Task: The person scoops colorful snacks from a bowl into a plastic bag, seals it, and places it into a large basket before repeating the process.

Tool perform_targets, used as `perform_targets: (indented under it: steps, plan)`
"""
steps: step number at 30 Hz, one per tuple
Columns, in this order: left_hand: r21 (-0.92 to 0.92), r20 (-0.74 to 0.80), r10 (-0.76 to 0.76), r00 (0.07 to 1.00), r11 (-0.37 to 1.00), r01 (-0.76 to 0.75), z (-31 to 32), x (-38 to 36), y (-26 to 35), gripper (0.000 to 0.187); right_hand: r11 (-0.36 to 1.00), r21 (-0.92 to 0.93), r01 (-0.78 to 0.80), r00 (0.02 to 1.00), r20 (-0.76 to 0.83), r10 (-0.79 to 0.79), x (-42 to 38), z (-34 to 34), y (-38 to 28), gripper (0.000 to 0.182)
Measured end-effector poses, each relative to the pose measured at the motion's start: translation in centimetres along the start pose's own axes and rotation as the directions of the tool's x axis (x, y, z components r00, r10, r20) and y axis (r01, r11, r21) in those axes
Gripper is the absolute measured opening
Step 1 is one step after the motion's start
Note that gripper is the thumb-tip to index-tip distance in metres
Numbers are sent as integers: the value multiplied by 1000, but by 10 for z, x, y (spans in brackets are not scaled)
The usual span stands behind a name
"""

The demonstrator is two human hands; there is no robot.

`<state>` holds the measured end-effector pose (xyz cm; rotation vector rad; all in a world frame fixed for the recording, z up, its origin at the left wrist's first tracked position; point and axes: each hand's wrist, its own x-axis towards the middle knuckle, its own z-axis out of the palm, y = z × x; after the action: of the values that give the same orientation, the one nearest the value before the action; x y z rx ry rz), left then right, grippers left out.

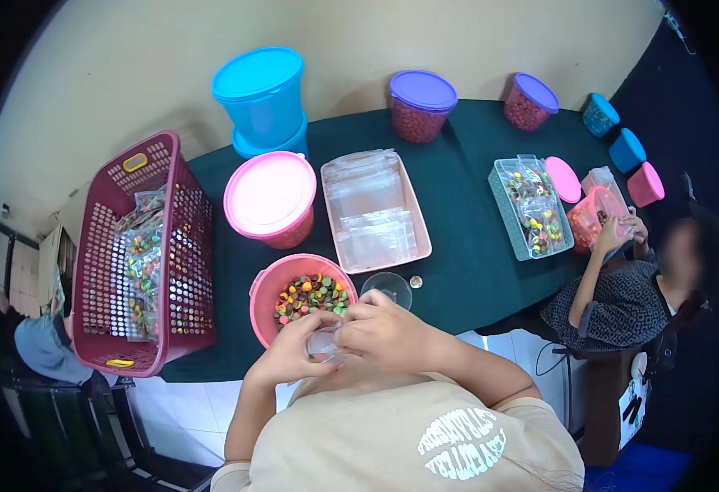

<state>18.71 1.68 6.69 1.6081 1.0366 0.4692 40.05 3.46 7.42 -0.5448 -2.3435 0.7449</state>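
A small clear plastic bag (324, 344) is between my two hands, close to my chest, with a little colour at its lower end. My left hand (295, 351) curls round the bag's side. The fingers of my right hand (385, 332) are pinched at its upper edge, partly hiding it. Just beyond my left hand, a pink tub (262, 287) holds brown, yellow, green and pink round candies (310, 297). A clear round dish (387, 287) lies beyond my right hand, with a small pale round item (416, 281) beside it.
A pale pink tray (419, 256) holds stacked clear bags. At left stands a maroon basket (187, 246) of filled bags. Lidded tubs (271, 197) line the back. On the right, a co-worker (622, 299) handles a pink tub (581, 217) near a grey-green tray (513, 225) of filled bags.
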Motion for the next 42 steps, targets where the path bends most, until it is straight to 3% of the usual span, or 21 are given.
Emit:
perform_targets:
  steps: [3, 8, 10, 13, 17, 19, 21, 23, 25, 28, 29, 33, 35, 36, 38, 39, 40, 41, 42]
  plan:
    - [84, 12, 0, 1000, 996, -1, -7, -2, -3, 65, 1000, -15, -11, 999, -36, 11, 1, -9, -2, 15]
    - [39, 53, -55, 997, 998, 52, -16, -5, -7, 64, 998, 62, -30, 998, -50, 34, 5, -4, -1, 14]
    - [65, 75, 93, 993, 993, -98, -20, -5, -16, 60, 998, 58, 0, 999, -42, 2, 13, 7, -4, 14]
    - [12, 97, 4, 995, 1000, -5, -32, -6, -11, 57, 997, -4, 79, 997, 23, -79, 27, 11, -12, 13]
    - [-17, 87, -99, 991, 995, 101, -49, -14, -7, 57, 990, 71, -121, 976, -175, 132, 25, -20, -11, 16]
    - [-98, 29, -122, 992, 987, 124, -54, -18, -15, 56, 987, 99, -129, 957, -250, 151, 22, -26, -7, 15]
    - [-124, 16, -73, 997, 990, 74, -52, -19, -23, 55, 987, 87, -134, 972, -185, 148, 29, -13, -9, 18]
    - [41, 40, -78, 996, 996, 76, -47, -14, -18, 55, 991, 77, -109, 991, -67, 114, 32, 8, -7, 22]
    - [44, 48, -46, 998, 998, 44, -45, -15, -17, 58, 993, 71, -90, 995, -41, 93, 34, 17, -11, 23]
    - [-28, 57, -23, 998, 999, 24, -50, -20, -23, 59, 982, 155, -104, 982, -141, 126, 30, 5, -8, 18]
    - [-30, 36, -39, 999, 999, 40, -53, -22, -28, 61, 983, 153, -100, 983, -138, 122, 26, 0, -6, 18]
    - [-11, -49, -129, 990, 992, 128, -66, -33, -40, 63, 903, 389, -182, 857, -387, 339, -1, -15, 6, 15]
    - [-53, -235, -168, 957, 986, 159, -63, -43, -63, 57, 877, 381, -292, 801, -404, 442, -6, -17, 7, 13]
    - [-185, -304, -213, 929, 969, 162, -62, -44, -44, 52, 870, 391, -299, 801, -392, 452, -9, -13, 8, 13]
    - [-144, -429, -248, 869, 968, 206, -64, -48, -63, 51, 905, 42, -423, 857, -308, 414, -13, -6, 16, 10]
    - [-163, -510, -259, 821, 965, 203, -62, -50, -73, 52, 905, 47, -423, 858, -301, 416, -14, -1, 17, 10]
    - [37, -613, -146, 776, 976, 213, -62, -51, -81, 54, 901, 37, -432, 872, -240, 427, -15, 5, 18, 9]
    - [-19, -652, -181, 736, 975, 223, -60, -53, -86, 55, 898, 26, -439, 882, -179, 436, -17, 11, 19, 8]
    - [44, -687, -160, 709, 965, 260, -60, -55, -105, 53, 899, 6, -437, 885, -173, 432, -23, 20, 24, 9]
